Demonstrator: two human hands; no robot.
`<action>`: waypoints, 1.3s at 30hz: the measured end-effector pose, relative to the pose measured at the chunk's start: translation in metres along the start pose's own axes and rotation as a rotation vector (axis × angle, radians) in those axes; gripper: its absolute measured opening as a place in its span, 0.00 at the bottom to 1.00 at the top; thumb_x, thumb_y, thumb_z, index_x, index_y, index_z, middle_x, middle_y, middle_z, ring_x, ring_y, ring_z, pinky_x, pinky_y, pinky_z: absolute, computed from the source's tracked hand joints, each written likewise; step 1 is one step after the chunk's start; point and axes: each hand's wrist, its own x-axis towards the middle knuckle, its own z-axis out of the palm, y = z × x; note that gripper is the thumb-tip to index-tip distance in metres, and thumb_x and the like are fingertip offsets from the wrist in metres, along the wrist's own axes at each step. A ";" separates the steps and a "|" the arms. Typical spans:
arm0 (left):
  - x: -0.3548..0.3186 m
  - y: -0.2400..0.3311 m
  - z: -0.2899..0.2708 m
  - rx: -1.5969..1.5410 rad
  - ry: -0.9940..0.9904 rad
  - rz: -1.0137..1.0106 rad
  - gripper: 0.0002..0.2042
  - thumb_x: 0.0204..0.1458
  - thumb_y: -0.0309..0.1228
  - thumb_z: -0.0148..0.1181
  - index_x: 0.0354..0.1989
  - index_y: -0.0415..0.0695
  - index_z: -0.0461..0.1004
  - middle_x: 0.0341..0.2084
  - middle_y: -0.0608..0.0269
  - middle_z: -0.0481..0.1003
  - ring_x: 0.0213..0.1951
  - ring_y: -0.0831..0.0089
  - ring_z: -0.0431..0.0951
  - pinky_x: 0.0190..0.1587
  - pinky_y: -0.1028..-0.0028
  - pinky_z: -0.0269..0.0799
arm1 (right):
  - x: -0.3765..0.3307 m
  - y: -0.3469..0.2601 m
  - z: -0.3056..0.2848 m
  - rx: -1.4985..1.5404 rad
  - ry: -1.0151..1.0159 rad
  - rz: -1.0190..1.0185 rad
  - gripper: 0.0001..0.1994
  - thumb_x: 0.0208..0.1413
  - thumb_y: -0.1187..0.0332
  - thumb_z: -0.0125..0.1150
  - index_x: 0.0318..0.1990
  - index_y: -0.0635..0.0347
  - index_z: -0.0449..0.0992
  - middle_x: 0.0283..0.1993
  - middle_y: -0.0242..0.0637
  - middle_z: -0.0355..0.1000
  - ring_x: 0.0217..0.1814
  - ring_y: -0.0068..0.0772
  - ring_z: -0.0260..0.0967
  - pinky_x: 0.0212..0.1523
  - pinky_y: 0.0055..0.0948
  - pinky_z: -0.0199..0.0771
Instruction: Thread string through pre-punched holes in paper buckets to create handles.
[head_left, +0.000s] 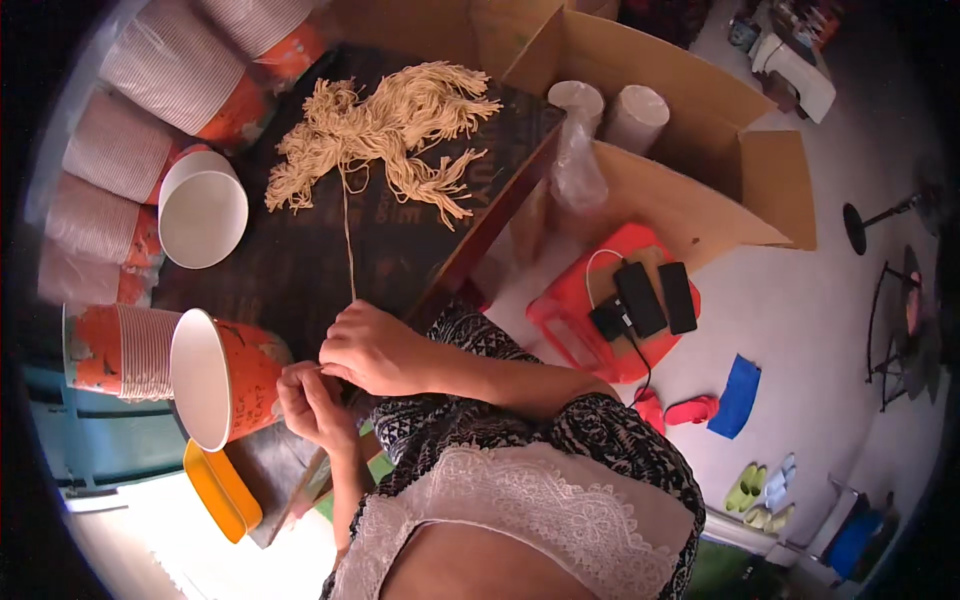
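Observation:
A beige cotton cord (348, 240) runs down from a loose bundle of cut cords (385, 135) on the dark table to my right hand (370, 348), whose fingers are closed on it. Just below and to the left, my left hand (315, 402) pinches what looks like a short length of the same cord; its fingertips nearly meet those of my right hand. Beside my left hand lies an orange paper bucket (255, 385) with a white inside, its open mouth facing left. My fingers hide the cord's end.
Stacked paper buckets (165, 65) in plastic wrap line the table's left side, near a single white bucket (203, 210). A cardboard box (690, 175) holding wrapped rolls stands at right. A red stool (560, 310) carries a phone (678, 298) and power bank. A yellow tray (222, 490) sits lower left.

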 end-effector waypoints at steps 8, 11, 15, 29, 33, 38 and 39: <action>0.004 0.027 -0.032 -0.272 -0.114 -0.593 0.09 0.59 0.31 0.54 0.27 0.42 0.69 0.17 0.65 0.68 0.13 0.80 0.64 0.14 0.80 0.55 | 0.011 0.026 -0.038 -0.079 0.001 -0.033 0.07 0.45 0.67 0.70 0.27 0.53 0.75 0.28 0.32 0.67 0.37 0.39 0.68 0.44 0.39 0.66; 0.013 0.038 -0.035 -0.455 -0.096 -0.765 0.09 0.58 0.31 0.52 0.27 0.41 0.69 0.17 0.64 0.69 0.13 0.77 0.65 0.14 0.79 0.57 | 0.020 0.024 -0.056 -0.188 -0.020 0.037 0.07 0.46 0.67 0.69 0.26 0.56 0.75 0.28 0.34 0.70 0.38 0.43 0.70 0.45 0.42 0.66; 0.014 0.060 -0.043 -0.242 -0.252 -0.776 0.07 0.57 0.28 0.53 0.27 0.40 0.71 0.16 0.67 0.70 0.15 0.82 0.65 0.17 0.81 0.57 | 0.031 -0.007 -0.051 -0.163 -0.168 -0.039 0.14 0.49 0.70 0.67 0.43 0.64 0.76 0.62 0.49 0.65 0.68 0.53 0.58 0.63 0.46 0.61; -0.006 0.063 -0.073 -0.060 -0.289 -0.645 0.09 0.61 0.30 0.57 0.32 0.37 0.73 0.17 0.69 0.71 0.19 0.84 0.69 0.21 0.79 0.64 | 0.024 -0.046 -0.001 0.484 -0.352 0.214 0.03 0.54 0.80 0.62 0.32 0.65 0.73 0.27 0.36 0.68 0.26 0.27 0.70 0.25 0.26 0.67; -0.013 0.055 -0.078 -0.118 -0.248 -0.647 0.10 0.61 0.31 0.57 0.30 0.38 0.72 0.16 0.70 0.70 0.19 0.83 0.68 0.21 0.79 0.63 | 0.021 -0.046 0.006 0.485 -0.404 0.232 0.03 0.53 0.79 0.61 0.32 0.65 0.73 0.27 0.36 0.68 0.26 0.27 0.68 0.24 0.26 0.65; -0.022 0.056 -0.085 -0.016 -0.168 -0.594 0.16 0.63 0.32 0.56 0.23 0.40 0.68 0.13 0.70 0.68 0.17 0.83 0.67 0.19 0.79 0.62 | 0.023 -0.051 0.007 0.563 -0.484 0.215 0.03 0.53 0.79 0.60 0.31 0.63 0.72 0.25 0.35 0.66 0.23 0.23 0.63 0.23 0.25 0.62; -0.021 0.057 -0.087 -0.016 -0.165 -0.593 0.16 0.63 0.32 0.56 0.23 0.40 0.68 0.13 0.70 0.68 0.17 0.83 0.67 0.19 0.79 0.62 | 0.024 -0.053 0.004 0.564 -0.486 0.213 0.03 0.53 0.79 0.60 0.31 0.63 0.72 0.25 0.35 0.66 0.23 0.23 0.63 0.23 0.25 0.62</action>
